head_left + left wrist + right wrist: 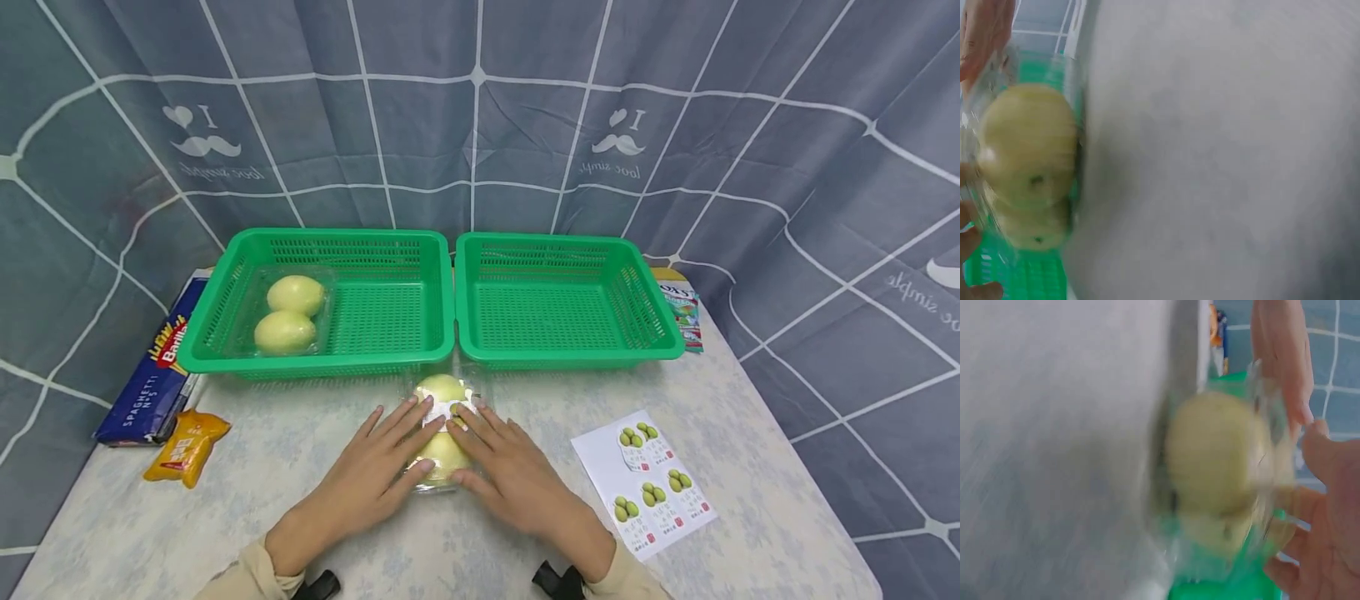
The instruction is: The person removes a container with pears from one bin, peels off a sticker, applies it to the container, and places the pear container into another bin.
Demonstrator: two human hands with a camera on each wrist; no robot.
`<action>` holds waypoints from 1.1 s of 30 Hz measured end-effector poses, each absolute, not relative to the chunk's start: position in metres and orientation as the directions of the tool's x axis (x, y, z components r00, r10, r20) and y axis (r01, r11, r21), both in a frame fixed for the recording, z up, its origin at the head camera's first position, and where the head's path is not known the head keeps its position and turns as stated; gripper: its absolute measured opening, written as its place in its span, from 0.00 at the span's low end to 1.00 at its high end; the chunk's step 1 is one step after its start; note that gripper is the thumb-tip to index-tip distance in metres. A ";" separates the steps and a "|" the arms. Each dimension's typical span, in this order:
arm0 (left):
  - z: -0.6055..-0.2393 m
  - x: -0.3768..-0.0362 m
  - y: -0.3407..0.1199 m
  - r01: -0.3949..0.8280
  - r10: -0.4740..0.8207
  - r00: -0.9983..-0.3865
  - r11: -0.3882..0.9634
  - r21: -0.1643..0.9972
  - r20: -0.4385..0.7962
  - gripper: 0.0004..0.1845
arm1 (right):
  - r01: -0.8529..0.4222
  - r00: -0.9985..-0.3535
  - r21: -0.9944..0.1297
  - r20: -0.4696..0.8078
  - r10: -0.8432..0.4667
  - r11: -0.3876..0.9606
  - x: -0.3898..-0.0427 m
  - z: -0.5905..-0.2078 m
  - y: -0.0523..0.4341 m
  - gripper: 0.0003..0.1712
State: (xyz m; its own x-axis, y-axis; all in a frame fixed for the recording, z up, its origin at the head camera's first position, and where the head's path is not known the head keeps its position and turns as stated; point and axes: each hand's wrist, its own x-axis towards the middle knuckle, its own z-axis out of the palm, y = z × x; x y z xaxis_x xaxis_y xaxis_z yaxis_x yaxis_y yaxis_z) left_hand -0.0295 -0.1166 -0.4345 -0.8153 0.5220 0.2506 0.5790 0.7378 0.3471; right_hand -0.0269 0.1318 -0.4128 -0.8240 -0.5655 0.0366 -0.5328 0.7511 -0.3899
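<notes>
A clear plastic pack of two yellow-green fruits (442, 390) lies on the table just in front of the two green baskets. A white label (441, 412) sits on top of it. My left hand (390, 454) lies on the pack's left side and my right hand (495, 454) on its right side. The fingers of both are fairly straight, with their tips at the label. The thumbs touch the near fruit. The same pack (1029, 156) shows blurred and close in the left wrist view. It also fills the right wrist view (1216, 456), with fingers at its edge.
The left basket (315, 365) holds another two-fruit pack (288, 312). The right basket (570, 360) has nothing in it. A sticker sheet (647, 479) lies at the right. A spaghetti pack (153, 379) and a yellow packet (186, 446) lie at the left, and a colourful packet (684, 312) lies behind the right basket.
</notes>
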 end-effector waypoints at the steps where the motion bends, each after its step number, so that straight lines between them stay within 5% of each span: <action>1: -0.436 -0.030 -0.118 0.567 0.503 -0.824 0.741 0.360 0.262 0.27 | -0.508 -0.843 -0.396 0.044 -0.537 0.765 -0.027 -0.414 0.134 0.37; 5: -0.440 -0.032 -0.123 0.446 0.351 -0.894 0.754 0.482 0.278 0.26 | -0.355 -0.927 -0.496 0.078 -0.367 0.792 -0.031 -0.419 0.144 0.34; 8: -0.441 -0.035 -0.124 0.298 0.245 -0.954 0.687 0.662 0.175 0.30 | -0.248 -0.954 -0.668 0.040 -0.298 0.702 -0.036 -0.424 0.149 0.32; 13: -0.438 -0.041 -0.120 -0.015 0.195 -0.975 0.419 0.908 -0.106 0.32 | 0.130 -0.948 -0.958 -0.196 -0.251 0.255 -0.049 -0.434 0.151 0.30; 18: -0.436 -0.044 -0.118 -0.150 0.228 -0.951 0.252 0.956 -0.209 0.29 | 0.429 -0.887 -0.899 -0.401 -0.229 -0.087 -0.055 -0.441 0.151 0.28; 33: -0.430 -0.037 -0.119 -0.201 0.284 -0.923 0.219 0.955 -0.259 0.30 | 0.459 -0.866 -0.882 -0.416 -0.277 -0.111 -0.044 -0.430 0.158 0.27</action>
State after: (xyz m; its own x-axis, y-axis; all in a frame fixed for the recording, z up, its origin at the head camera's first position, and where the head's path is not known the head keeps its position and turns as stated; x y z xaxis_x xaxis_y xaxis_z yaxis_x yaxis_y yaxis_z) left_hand -0.0367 -0.1194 -0.4299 -0.9231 0.2840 -0.2591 -0.2006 0.2191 0.9549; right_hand -0.0445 0.1580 -0.4300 -0.8662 -0.2768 -0.4160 0.4589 -0.1112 -0.8815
